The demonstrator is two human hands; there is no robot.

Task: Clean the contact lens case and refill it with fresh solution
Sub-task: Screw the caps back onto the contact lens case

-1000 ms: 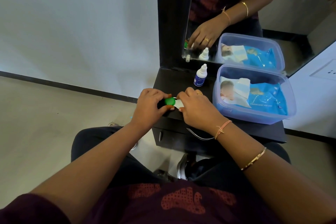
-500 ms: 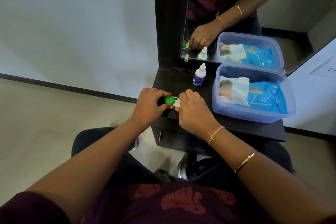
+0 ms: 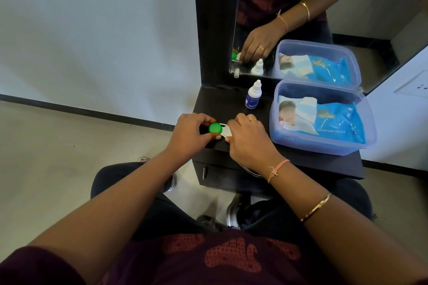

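left hand (image 3: 188,134), right hand (image 3: 251,143) unmoved on case (image 3: 215,127) | black shelf (image 3: 222,104) | mirror (image 3: 361,7), grey wall (image 3: 92,30)

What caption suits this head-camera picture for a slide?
The left hand and right hand grip a green-capped contact lens case at the edge of a dark shelf, a small bottle standing behind.

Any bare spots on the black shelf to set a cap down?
Crowded: front-left, where left hand and right hand hold the case; the tub fills the right side. Free: back-left patch of the shelf, between its left edge, the bottle and the hands; also a thin strip in front of the tub.
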